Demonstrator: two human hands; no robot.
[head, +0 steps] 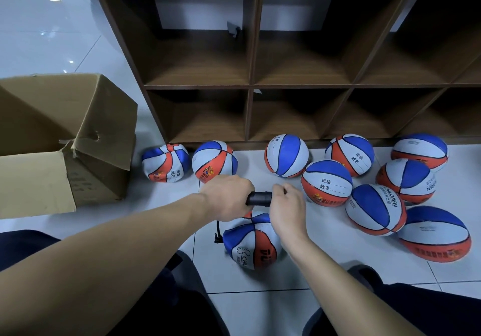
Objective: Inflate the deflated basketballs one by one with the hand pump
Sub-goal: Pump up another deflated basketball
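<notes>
Nine basketballs (327, 182) along shelf (250, 86), cardboard box (65, 138) left, hands gripping pump (259, 198)

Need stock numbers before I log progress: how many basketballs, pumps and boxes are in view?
Basketballs: 10, among them the ball being pumped and a crumpled one by the shelf
Hand pump: 1, held by both hands
Cardboard box: 1
Total: 12

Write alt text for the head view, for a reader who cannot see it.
Both hands, left hand and right hand, grip a black hand pump above a dented basketball on the tiled floor. More balls lie before a wooden shelf.
</notes>
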